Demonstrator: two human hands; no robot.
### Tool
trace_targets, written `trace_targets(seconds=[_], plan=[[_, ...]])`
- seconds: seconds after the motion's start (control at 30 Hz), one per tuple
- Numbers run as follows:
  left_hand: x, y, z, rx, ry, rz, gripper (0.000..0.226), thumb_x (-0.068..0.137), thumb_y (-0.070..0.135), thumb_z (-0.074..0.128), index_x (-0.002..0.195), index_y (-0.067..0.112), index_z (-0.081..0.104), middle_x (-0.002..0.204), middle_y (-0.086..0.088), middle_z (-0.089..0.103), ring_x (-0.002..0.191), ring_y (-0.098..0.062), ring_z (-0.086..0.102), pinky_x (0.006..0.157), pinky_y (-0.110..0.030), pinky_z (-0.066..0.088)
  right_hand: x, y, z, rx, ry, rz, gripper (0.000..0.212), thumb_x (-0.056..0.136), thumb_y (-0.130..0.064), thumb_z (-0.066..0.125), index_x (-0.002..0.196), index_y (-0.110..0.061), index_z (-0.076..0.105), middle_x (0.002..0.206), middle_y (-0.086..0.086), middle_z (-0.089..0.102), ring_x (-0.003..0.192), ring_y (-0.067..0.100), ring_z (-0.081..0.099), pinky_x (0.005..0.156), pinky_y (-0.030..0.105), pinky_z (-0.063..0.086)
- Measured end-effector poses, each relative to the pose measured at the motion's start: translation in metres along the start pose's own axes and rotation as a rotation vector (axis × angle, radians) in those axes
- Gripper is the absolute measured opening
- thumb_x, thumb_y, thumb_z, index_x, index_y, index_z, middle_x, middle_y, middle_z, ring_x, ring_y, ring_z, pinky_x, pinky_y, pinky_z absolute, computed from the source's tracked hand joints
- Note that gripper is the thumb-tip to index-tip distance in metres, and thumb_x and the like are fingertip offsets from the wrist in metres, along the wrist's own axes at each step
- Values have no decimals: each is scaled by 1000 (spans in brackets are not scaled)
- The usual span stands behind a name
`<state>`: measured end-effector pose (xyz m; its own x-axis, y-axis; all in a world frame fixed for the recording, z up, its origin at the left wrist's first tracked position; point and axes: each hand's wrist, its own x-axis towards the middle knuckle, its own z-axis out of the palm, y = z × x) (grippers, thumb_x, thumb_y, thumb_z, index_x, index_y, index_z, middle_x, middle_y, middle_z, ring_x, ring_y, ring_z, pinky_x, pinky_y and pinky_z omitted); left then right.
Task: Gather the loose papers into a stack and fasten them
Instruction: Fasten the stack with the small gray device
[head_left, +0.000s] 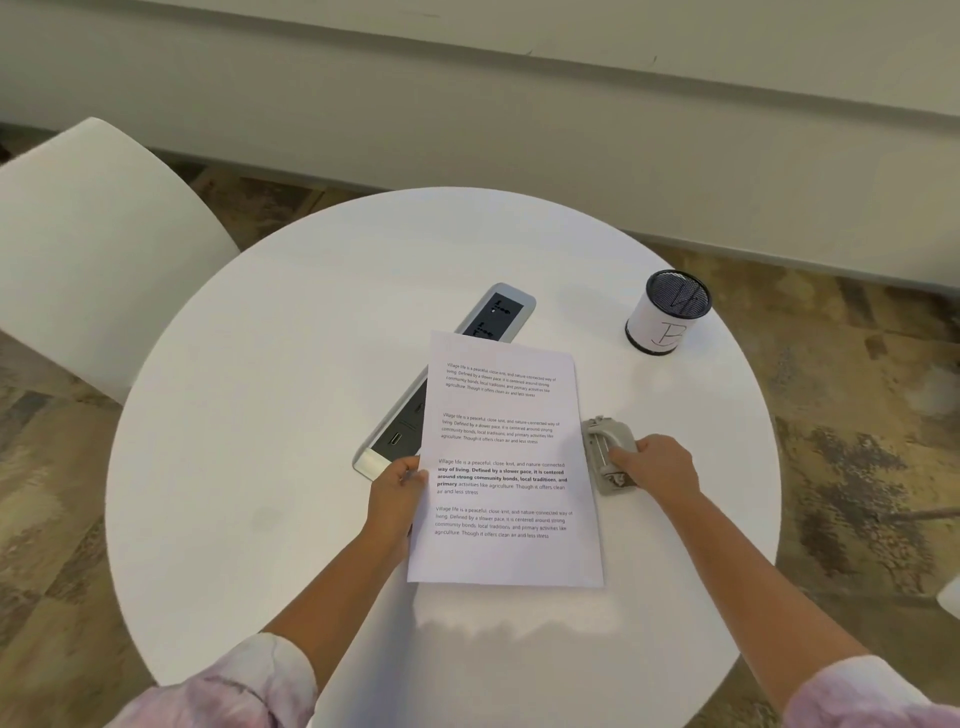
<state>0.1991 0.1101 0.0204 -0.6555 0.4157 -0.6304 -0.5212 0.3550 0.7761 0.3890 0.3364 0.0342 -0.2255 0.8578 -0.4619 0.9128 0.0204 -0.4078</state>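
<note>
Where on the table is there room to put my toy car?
The round white table is bare on its left side, beyond the grey power strip, and along the far edge. The middle is crowded: printed paper stack, grey stapler, both hands. The black mesh cup sits far right.

I see soft, even light from overhead, moderately bright with a faint warm cast. The round white table (291, 364) reads nearly flat, with no hard glare. A diffuse shadow with a scalloped edge lies on it just below the papers (504, 457), and a weak one sits beside the pen holder (667, 314). The printed text is legible at centre. Wide-angle distortion bows the wall base and stretches the sleeves (249, 686) at the bottom corners. Fine detail looks slightly soft and compressed throughout.
</note>
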Motion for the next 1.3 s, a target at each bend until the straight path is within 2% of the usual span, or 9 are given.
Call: trace_targets(seconds=[0.13,0.23,0.43,0.53,0.7,0.83,0.97,1.13,1.3], plan=[[0,0,1,16,-4,21,15,94,4,47,102,9,59,98,-13,64,78,-24,58,74,-34,49,-6,-4,9,21,20,-30,43,76,-30,63,49,-15,34,49,-1,38,46,14,37,45,26,25],[0,-1,0,36,2,22,15,94,5,47,98,12,59,96,-12,65,77,-23,58,71,-33,49,-8,-4,12,24,32,-35,43,75,-31,63,50,-15,33,49,-1,38,46,13,36,45,25,25],[-2,-8,5,100,-21,13,20,93,6,48,86,21,60,101,-14,65,85,-27,57,83,-40,47,-10,-3,15,43,34,-51,44,76,-30,64,49,-16,33,49,-3,38,46,12,37,45,25,24],[-1,-13,9,89,-26,4,17,93,6,47,94,14,62,100,-15,65,81,-26,58,77,-36,49,-11,-4,18,57,30,-57,44,79,-34,64,52,-15,36,52,-2,41,49,11,39,46,25,26],[0,-19,12,91,-19,-5,22,93,5,47,113,5,58,120,-21,61,99,-30,56,102,-51,43,-12,-4,16,57,21,-87,37,81,-37,64,58,-16,43,58,-4,47,60,16,48,48,24,30],[3,-17,12,87,-18,1,20,93,4,47,109,7,59,119,-21,61,101,-33,57,102,-52,42,-10,-3,15,51,12,-109,30,80,-40,65,82,-13,53,76,-2,54,76,18,51,54,27,33],[9,-14,11,53,16,-3,23,94,5,48,115,5,58,120,-19,61,105,-35,58,103,-51,42,-9,-1,14,42,-12,-110,33,79,-39,67,75,-12,50,69,-2,51,70,18,49,51,22,31],[13,-8,12,47,0,42,18,94,3,47,96,13,62,106,-11,64,94,-26,58,101,-50,44,-11,4,17,63,-45,-85,35,77,-42,68,72,-14,48,65,-4,50,65,16,48,52,24,32],[17,-8,11,30,-24,54,18,94,1,46,98,9,61,110,-15,62,95,-27,57,99,-49,44,-11,7,17,106,-84,-115,33,76,-42,69,74,-14,51,74,1,58,71,20,57,65,30,41]])
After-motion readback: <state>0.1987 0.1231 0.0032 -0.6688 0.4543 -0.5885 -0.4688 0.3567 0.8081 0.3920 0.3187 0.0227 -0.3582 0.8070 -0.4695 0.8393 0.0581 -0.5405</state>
